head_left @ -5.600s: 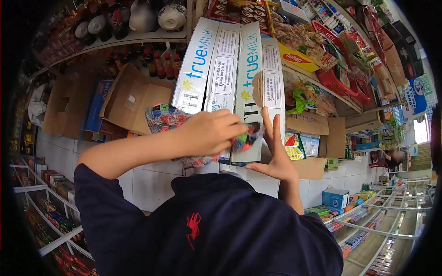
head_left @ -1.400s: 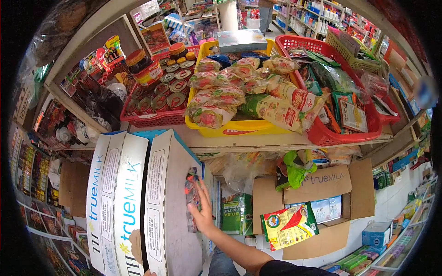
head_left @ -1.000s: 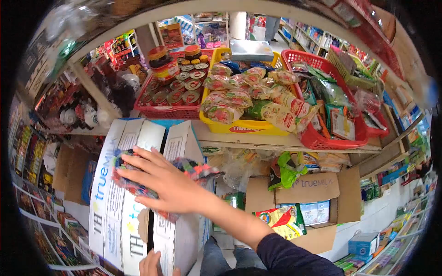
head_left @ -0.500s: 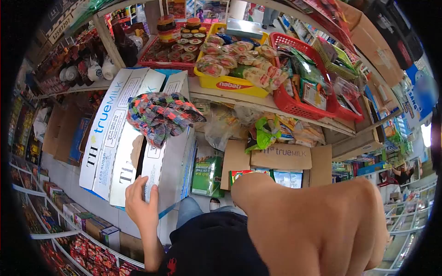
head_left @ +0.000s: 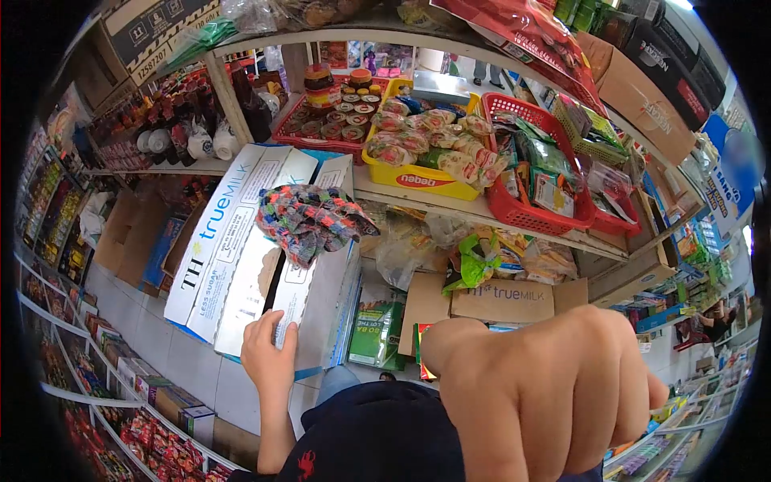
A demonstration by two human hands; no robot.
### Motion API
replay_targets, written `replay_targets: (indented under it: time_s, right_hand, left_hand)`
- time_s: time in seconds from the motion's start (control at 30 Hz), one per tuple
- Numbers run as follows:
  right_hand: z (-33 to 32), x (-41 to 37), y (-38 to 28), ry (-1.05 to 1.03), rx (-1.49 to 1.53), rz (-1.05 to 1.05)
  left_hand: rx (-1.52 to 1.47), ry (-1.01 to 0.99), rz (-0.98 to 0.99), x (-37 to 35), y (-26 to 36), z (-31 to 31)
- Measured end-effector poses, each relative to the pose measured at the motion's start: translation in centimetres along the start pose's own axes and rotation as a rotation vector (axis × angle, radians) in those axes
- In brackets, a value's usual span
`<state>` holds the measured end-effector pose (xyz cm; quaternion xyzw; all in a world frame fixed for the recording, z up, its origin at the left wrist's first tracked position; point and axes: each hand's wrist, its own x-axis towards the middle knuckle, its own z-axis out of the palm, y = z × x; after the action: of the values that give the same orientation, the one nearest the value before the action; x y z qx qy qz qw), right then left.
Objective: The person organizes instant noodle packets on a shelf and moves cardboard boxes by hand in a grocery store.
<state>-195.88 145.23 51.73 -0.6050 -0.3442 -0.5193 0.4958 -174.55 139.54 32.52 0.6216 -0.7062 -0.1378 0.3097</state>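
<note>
My left hand (head_left: 269,353) rests its fingers on the near end of a white TH true MILK carton (head_left: 309,285), beside the dark gap in its top; the thumb is spread from the fingers. A crumpled checked cloth (head_left: 309,221) in red, grey and green lies on the carton. Close to the camera, my right hand (head_left: 546,386) is closed in a fist, knuckles up; whatever it may hold is hidden. Behind it stands an open brown true MILK box (head_left: 502,301), its contents mostly covered by the hand.
Shelves hold a yellow basket (head_left: 422,181) of packets, a red basket (head_left: 530,210) of sachets and a red tray (head_left: 321,145) of jars and cans. Below is a green carton (head_left: 376,333). A shelf post (head_left: 229,96) stands behind the milk carton. Stocked shelves flank both sides.
The view has shifted, so the shelves and carton appear further right and lower. My left hand stays on the carton. The right fist now hides more of the brown box's contents.
</note>
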Motion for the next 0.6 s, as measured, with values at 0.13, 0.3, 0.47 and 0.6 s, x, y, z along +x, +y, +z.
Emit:
replay_targets:
  time_s: [0.13,0.3,0.47,0.6]
  right_hand:
    - [0.7,-0.5,1.4,0.004,0.056,-0.047]
    - [0.9,-0.3,-0.3,0.036,0.135,0.123]
    - [0.2,0.5,-0.1,-0.051,0.047,0.14]
    - [0.7,0.8,-0.2,-0.023,-0.129,0.091]
  left_hand:
    - [0.01,0.022,0.052,-0.1,-0.4,0.1]
    - [0.006,0.025,0.046,-0.2,-0.4,0.1]
    - [0.004,0.026,0.045,-0.2,-0.2,-0.1]
    - [-0.014,0.011,0.013,-0.2,0.1,-0.2]
